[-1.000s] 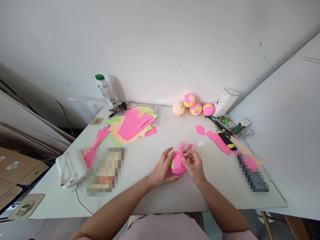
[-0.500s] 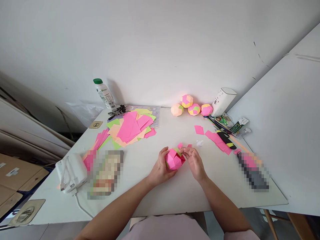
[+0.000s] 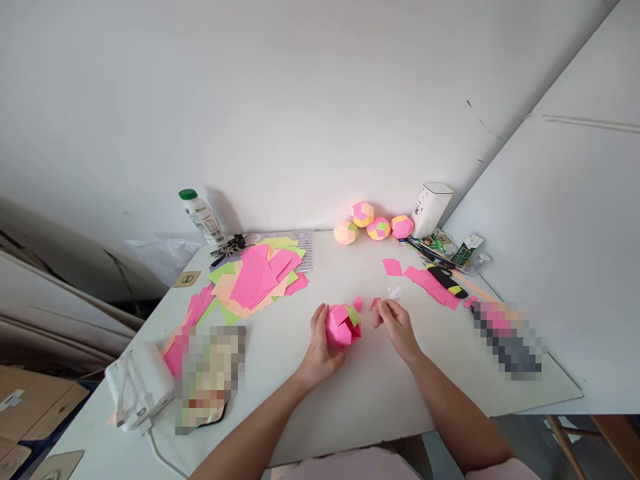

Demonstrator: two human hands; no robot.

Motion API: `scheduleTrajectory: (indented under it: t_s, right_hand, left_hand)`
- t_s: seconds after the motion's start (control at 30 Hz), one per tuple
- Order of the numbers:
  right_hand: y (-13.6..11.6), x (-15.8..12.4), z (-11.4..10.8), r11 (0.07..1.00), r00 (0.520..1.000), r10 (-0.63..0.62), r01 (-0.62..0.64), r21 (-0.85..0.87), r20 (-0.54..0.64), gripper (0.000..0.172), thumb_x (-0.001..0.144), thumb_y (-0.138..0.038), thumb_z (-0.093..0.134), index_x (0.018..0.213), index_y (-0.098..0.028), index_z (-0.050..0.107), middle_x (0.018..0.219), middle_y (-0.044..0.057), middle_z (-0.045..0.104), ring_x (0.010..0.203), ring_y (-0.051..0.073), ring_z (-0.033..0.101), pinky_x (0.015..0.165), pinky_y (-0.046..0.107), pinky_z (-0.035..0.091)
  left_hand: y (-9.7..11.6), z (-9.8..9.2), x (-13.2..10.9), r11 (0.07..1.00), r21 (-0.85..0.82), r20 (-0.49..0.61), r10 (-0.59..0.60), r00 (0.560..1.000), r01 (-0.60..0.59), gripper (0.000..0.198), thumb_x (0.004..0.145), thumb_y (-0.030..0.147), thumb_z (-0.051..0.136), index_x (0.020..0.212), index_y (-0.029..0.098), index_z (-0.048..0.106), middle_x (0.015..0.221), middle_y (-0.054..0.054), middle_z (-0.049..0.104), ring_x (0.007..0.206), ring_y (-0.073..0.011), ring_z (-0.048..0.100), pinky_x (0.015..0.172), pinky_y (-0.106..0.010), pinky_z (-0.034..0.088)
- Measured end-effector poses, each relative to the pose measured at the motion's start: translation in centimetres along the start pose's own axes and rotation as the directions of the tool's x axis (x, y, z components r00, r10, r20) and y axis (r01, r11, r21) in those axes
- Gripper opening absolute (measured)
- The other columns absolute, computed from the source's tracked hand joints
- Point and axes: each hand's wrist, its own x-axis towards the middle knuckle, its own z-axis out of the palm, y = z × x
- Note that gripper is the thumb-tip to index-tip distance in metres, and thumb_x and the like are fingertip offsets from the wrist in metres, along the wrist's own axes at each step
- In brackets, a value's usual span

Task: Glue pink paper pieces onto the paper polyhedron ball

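My left hand (image 3: 321, 340) cups a pink folded-paper ball (image 3: 343, 325) with a green facet, holding it just above the white table (image 3: 360, 387). Off to the ball's right, my right hand (image 3: 395, 322) has its fingers curled and pinched near two small pink paper pieces (image 3: 367, 304) lying on the table. Whether the fingertips hold anything I cannot make out.
A heap of pink, green and orange paper sheets (image 3: 257, 273) lies at back left, with keys (image 3: 227, 245) and a bottle (image 3: 200, 215) behind. Several finished paper balls (image 3: 373, 225) and a white box (image 3: 431, 207) stand by the wall. Pink slips and pens (image 3: 440, 277) lie right; a white device (image 3: 140, 383) left.
My right hand has come off the ball and moved a little right. The left hand alone keeps the ball, now turned. The view has tilted upward.
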Motion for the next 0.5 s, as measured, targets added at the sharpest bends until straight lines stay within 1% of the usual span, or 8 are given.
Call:
scheduleTrajectory:
  t_s: [0.07, 0.1, 0.17, 0.23, 0.3, 0.37, 0.43, 0.5]
  right_hand:
    - [0.2, 0.2, -0.5, 0.978, 0.995, -0.063, 0.046, -0.204, -0.075, 0.034, 0.088, -0.047, 0.049, 0.066, -0.022, 0.058, 0.046, -0.003, 0.048, 0.047, 0.014, 0.047, 0.056, 0.029, 0.047]
    - [0.4, 0.4, -0.7, 0.952, 0.99, -0.109, 0.077, -0.297, -0.092, 0.034, 0.088, -0.045, 0.047, 0.066, -0.022, 0.059, 0.046, -0.003, 0.049, 0.046, 0.014, 0.047, 0.055, 0.028, 0.046]
    - [1.1, 0.7, -0.9, 0.876, 0.975, -0.209, 0.153, -0.457, -0.074, 0.028, 0.089, -0.037, 0.045, 0.072, -0.023, 0.063, 0.057, 0.0, 0.059, 0.053, 0.016, 0.054, 0.058, 0.029, 0.047]
    - [2.0, 0.9, -0.7, 0.79, 0.968, -0.251, 0.207, -0.577, 0.004, 0.022, 0.086, -0.027, 0.044, 0.085, -0.024, 0.066, 0.079, 0.004, 0.068, 0.07, 0.02, 0.062, 0.066, 0.032, 0.049]
    - [3.0, 1.0, -0.4, 0.717, 0.971, -0.214, 0.229, -0.659, 0.105, 0.027, 0.083, -0.018, 0.045, 0.1, -0.024, 0.065, 0.108, 0.009, 0.066, 0.083, 0.022, 0.065, 0.072, 0.035, 0.051]
    - [3.6, 0.9, 0.0, 0.655, 0.969, -0.147, 0.247, -0.714, 0.2, 0.036, 0.081, -0.013, 0.045, 0.112, -0.023, 0.061, 0.13, 0.012, 0.055, 0.093, 0.024, 0.065, 0.075, 0.038, 0.052]
    - [4.0, 0.8, 0.2, 0.608, 0.956, -0.102, 0.278, -0.744, 0.274, 0.042, 0.082, -0.011, 0.044, 0.12, -0.022, 0.056, 0.139, 0.012, 0.047, 0.103, 0.026, 0.062, 0.078, 0.039, 0.052]
    - [4.2, 0.7, 0.3, 0.578, 0.945, -0.085, 0.306, -0.756, 0.317, 0.045, 0.084, -0.01, 0.041, 0.125, -0.022, 0.052, 0.141, 0.012, 0.045, 0.112, 0.026, 0.058, 0.082, 0.04, 0.052]
  left_hand:
    - [-0.1, 0.0, -0.1, 1.0, -0.014, -0.003, -0.002, 1.0, 0.002, 0.092, 0.073, 0.006, 0.054, 0.145, 0.028, 0.002, 0.147, -0.014, 0.012, 0.14, -0.0388, 0.012, 0.107, -0.062, 0.029]
    - [-0.2, 0.0, -0.1, 1.0, -0.018, -0.012, -0.013, 1.0, 0.013, 0.091, 0.073, 0.005, 0.053, 0.146, 0.028, 0.002, 0.147, -0.014, 0.013, 0.14, -0.0381, 0.013, 0.107, -0.061, 0.03]
    - [-0.4, 0.0, -0.2, 0.999, -0.024, -0.031, -0.025, 0.999, 0.024, 0.09, 0.074, 0.004, 0.052, 0.146, 0.027, 0.003, 0.146, -0.015, 0.014, 0.14, -0.0367, 0.014, 0.107, -0.06, 0.032]
    - [-0.5, 0.0, -0.3, 0.999, -0.023, -0.048, -0.035, 0.998, 0.034, 0.088, 0.075, 0.004, 0.051, 0.146, 0.027, 0.005, 0.147, -0.015, 0.014, 0.141, -0.0351, 0.014, 0.105, -0.058, 0.035]
    - [-0.4, -0.1, -0.3, 0.998, -0.023, -0.055, -0.052, 0.997, 0.051, 0.085, 0.076, 0.004, 0.05, 0.146, 0.028, 0.008, 0.148, -0.013, 0.013, 0.142, -0.0332, 0.014, 0.104, -0.055, 0.039]
    - [-0.1, -0.3, -0.3, 0.997, -0.035, -0.048, -0.075, 0.996, 0.073, 0.083, 0.077, 0.004, 0.049, 0.146, 0.029, 0.009, 0.149, -0.011, 0.012, 0.142, -0.0315, 0.015, 0.103, -0.052, 0.041]
    - [0.2, -0.4, -0.3, 0.995, -0.056, -0.044, -0.084, 0.995, 0.082, 0.081, 0.078, 0.005, 0.048, 0.146, 0.029, 0.011, 0.15, -0.011, 0.01, 0.142, -0.0308, 0.014, 0.104, -0.051, 0.041]
    - [0.5, -0.4, -0.3, 0.996, -0.063, -0.048, -0.064, 0.997, 0.061, 0.078, 0.079, 0.008, 0.047, 0.146, 0.028, 0.012, 0.151, -0.011, 0.009, 0.143, -0.0314, 0.012, 0.107, -0.054, 0.036]
